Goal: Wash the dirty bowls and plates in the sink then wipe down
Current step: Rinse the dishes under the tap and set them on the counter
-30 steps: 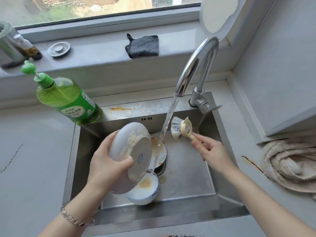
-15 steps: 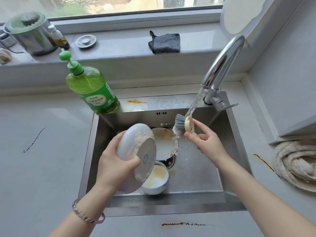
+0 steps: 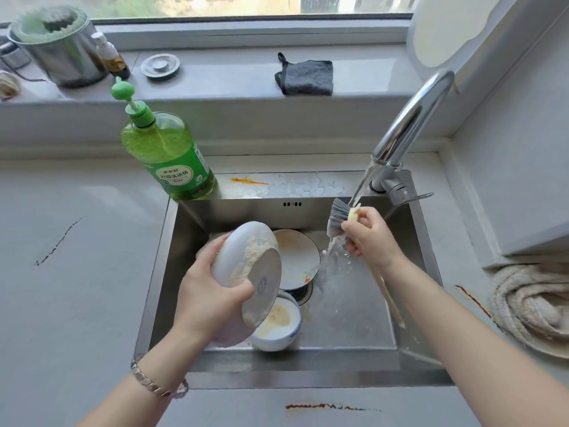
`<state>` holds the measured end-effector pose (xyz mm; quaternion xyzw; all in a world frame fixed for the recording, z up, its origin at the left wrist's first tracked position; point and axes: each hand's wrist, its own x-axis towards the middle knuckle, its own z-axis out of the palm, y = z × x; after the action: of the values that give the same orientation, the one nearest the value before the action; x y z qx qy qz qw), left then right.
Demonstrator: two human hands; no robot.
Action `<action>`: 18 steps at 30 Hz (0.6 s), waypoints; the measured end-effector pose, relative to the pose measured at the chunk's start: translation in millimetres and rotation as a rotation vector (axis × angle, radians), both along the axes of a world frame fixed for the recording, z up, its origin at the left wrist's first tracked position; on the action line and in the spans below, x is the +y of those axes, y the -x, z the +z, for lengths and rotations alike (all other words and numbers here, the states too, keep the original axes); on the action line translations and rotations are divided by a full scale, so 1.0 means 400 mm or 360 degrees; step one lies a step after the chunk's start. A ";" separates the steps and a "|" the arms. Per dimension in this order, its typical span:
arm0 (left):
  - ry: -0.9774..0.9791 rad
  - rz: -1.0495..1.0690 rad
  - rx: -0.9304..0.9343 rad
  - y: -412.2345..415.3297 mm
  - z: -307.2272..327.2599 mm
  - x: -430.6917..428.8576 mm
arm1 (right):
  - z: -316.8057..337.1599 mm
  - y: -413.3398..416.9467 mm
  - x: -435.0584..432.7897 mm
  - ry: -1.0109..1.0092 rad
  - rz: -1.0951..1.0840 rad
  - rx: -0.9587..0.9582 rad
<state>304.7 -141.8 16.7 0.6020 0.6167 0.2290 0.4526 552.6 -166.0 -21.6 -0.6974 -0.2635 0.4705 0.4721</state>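
**Plate held over the sink, brush held under running water**

A white plate [image 3: 255, 263] is held tilted above the steel sink [image 3: 308, 377], its underside turned towards the camera and smeared with pale residue. It is clasped by the left grip [image 3: 212, 291], whose fingers are curled round the far rim while the thumb is pressed against the near edge. A metal bracelet [image 3: 154, 383] is worn on that wrist.

A dish brush [image 3: 337, 220] is pinched by the right grip [image 3: 369, 238], with fingers wrapped round the neck just below the grey bristles. The pale handle is seen running down past the wrist. The brush head is placed directly under the stream from the curved faucet [image 3: 412, 118], and water is scattered onto the sink floor below.

Two more dirty dishes are left on the sink floor. A blue-rimmed bowl [image 3: 278, 322] with yellowish residue is partly hidden beneath the held plate, and a stained dish [image 3: 295, 257] lies beside the drain.

A green soap bottle [image 3: 169, 158] is stood at the sink's back left corner. A grey cloth [image 3: 306, 77] is laid on the windowsill, and a crumpled towel [image 3: 529, 303] is seen on the bench [image 3: 61, 303] at the right.
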 end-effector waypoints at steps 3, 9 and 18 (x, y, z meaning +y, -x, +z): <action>0.0004 -0.0018 -0.0012 -0.012 -0.002 0.005 | 0.012 -0.008 0.017 -0.0064 0.0059 0.0113; 0.0014 -0.0055 -0.0024 -0.032 -0.006 0.016 | 0.007 -0.021 0.048 -0.0033 -0.0019 0.0115; 0.0024 -0.0054 -0.0019 -0.044 -0.013 0.027 | 0.009 -0.035 0.098 0.0082 -0.0079 0.0068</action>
<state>322.4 -131.1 11.5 0.6076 0.6053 0.2201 0.4647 566.5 -126.9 -17.9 -0.7054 -0.2236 0.4800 0.4711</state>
